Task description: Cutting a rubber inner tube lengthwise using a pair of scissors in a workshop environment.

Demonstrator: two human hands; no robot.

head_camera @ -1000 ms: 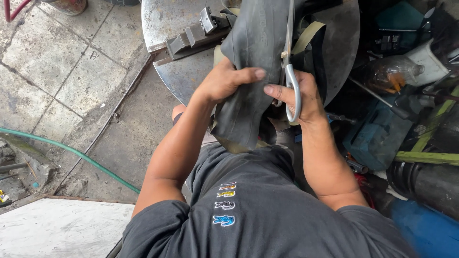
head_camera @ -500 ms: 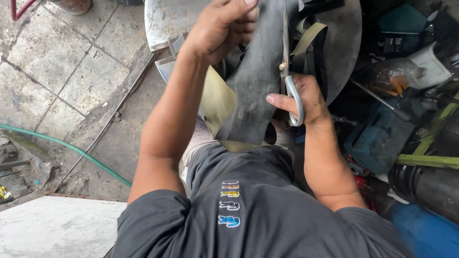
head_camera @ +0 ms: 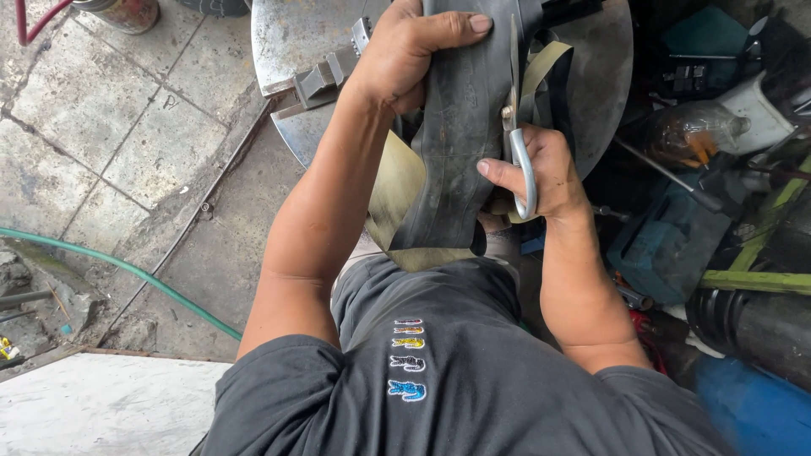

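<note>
Black rubber, a wide strip of inner tube (head_camera: 460,135), hangs down the upper middle of the head camera's frame, from the top edge to just above the person's lap. The left hand (head_camera: 405,55) is closed around the strip's upper left edge near the top of the frame, thumb lying across the front of the rubber. The right hand (head_camera: 541,173) sits lower, at the strip's right edge, fingers curled through the grey handle loop of a pair of metal scissors (head_camera: 517,110) whose blades point upward along the rubber; its thumb presses on the strip's face (how far the blades are parted cannot be told). An olive-green flat band (head_camera: 397,190) shows behind the strip at its left and lower end. Behind both hands lies a round steel plate with a clamp jaw (head_camera: 291,38). A green hose (head_camera: 110,263) crosses the concrete floor at the left, and a blue box (head_camera: 667,245) sits among clutter at the right.
</note>
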